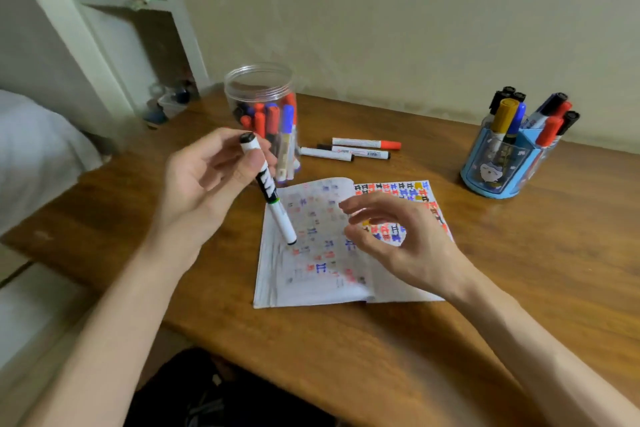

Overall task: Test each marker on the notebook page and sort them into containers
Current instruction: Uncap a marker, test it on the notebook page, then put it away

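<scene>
Left hand (204, 180) pinches a marker (278, 216) (tilted, black-ended) above the notebook (311, 291).

Left hand (207, 177) holds a marker (273, 204) over the notebook (311, 288); right hand (391, 239) hovers beside it.

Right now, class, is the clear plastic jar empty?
No: the clear plastic jar holds red markers and blue markers standing inside.

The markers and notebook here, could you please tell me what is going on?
A person's left hand holds a black-and-white marker tilted above the open notebook. The right hand hangs over it, apparently empty. Three markers lie loose on the desk; a clear jar and a blue holder already hold others.
</scene>
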The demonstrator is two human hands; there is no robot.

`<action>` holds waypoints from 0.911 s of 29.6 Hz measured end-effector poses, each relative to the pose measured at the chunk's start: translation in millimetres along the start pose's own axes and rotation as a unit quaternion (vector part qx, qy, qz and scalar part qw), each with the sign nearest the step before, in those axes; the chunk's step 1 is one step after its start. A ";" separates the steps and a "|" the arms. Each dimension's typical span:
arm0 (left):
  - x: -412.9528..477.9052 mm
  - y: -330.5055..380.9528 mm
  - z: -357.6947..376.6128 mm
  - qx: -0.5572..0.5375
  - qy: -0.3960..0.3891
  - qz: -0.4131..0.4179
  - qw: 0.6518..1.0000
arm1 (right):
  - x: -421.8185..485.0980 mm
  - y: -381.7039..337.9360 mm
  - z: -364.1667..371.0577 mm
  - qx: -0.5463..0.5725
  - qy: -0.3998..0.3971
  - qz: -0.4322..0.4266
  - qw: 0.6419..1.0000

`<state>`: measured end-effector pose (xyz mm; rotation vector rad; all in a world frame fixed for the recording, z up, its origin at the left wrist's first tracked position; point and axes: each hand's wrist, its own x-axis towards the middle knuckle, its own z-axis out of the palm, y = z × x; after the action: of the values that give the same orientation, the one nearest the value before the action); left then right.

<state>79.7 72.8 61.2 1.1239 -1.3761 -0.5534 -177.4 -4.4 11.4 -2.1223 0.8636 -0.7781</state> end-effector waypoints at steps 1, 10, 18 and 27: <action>-9.6 1.4 -16.2 0.019 0.015 -0.001 1.000 | 5.1 -6.6 7.6 -0.009 -0.012 -0.013 1.000; -98.0 -4.3 -123.5 0.091 0.121 -0.083 0.985 | 56.0 -62.2 113.1 -0.034 -0.114 -0.130 0.984; -176.2 -7.6 -177.1 0.121 0.159 -0.146 0.969 | 77.2 -103.3 192.9 -0.038 -0.204 -0.209 0.955; -198.5 -12.5 -196.0 0.140 0.181 -0.159 0.960 | 81.2 -116.5 217.6 -0.012 -0.199 -0.230 0.953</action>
<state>231.1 296.1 -10.6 1.6068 -0.9770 -0.3598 68.8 77.7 -0.7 -2.4205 0.1650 -0.5258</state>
